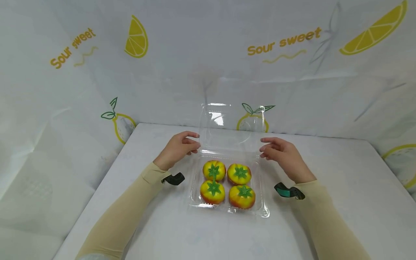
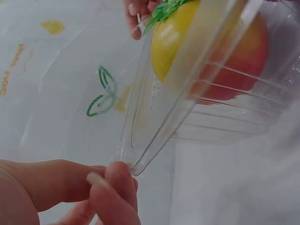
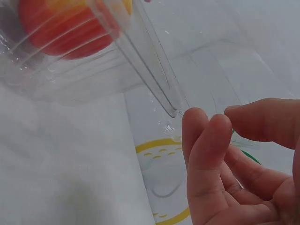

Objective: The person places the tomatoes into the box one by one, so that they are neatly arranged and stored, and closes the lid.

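Note:
A clear plastic clamshell box (image 1: 227,208) lies on the table, its transparent lid (image 1: 232,126) raised at the back. Inside sit several yellow-and-red fruits (image 1: 240,174) with green star-shaped leaf tops, arranged in two rows. My left hand (image 1: 177,148) is at the lid's left edge with fingers loosely bent; in the left wrist view its fingertips (image 2: 121,171) overlap the box's back corner. On the opposite side, my right hand (image 1: 286,155) has relaxed fingers beside the lid's lower right edge. The right wrist view shows its fingertips (image 3: 194,117) close to the other corner, thumb apart.
A white cloth covers the table (image 1: 182,231). Behind it hangs a pale backdrop (image 1: 201,43) printed with lemons and lettering. Black straps (image 1: 174,179) show at both wrists, by beige sleeves (image 1: 126,206).

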The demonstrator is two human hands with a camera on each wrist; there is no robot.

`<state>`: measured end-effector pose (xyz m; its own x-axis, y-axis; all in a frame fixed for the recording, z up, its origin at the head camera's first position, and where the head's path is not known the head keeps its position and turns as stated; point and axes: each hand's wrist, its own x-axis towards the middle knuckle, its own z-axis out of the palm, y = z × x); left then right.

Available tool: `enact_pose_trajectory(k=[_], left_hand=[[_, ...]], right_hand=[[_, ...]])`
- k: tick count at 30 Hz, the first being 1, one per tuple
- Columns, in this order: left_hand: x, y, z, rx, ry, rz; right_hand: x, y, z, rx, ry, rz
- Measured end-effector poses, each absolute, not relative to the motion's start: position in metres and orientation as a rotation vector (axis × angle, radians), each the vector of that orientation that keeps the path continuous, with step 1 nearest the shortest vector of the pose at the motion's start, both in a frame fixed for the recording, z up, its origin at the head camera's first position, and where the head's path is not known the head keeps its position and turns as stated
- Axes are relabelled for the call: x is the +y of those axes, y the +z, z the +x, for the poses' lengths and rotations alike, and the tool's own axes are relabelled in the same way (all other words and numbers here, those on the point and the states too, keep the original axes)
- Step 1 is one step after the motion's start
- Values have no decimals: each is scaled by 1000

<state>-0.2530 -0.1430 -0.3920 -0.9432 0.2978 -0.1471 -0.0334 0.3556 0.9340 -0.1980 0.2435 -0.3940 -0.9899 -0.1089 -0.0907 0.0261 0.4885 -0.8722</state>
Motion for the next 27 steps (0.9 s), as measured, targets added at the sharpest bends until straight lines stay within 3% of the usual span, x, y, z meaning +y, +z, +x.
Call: enact_pose_trajectory(k=[27], left_hand=[[-139,-383,-251,2063,1849,164]], right_hand=[[249,-393,-201,2429,-1727,-117]])
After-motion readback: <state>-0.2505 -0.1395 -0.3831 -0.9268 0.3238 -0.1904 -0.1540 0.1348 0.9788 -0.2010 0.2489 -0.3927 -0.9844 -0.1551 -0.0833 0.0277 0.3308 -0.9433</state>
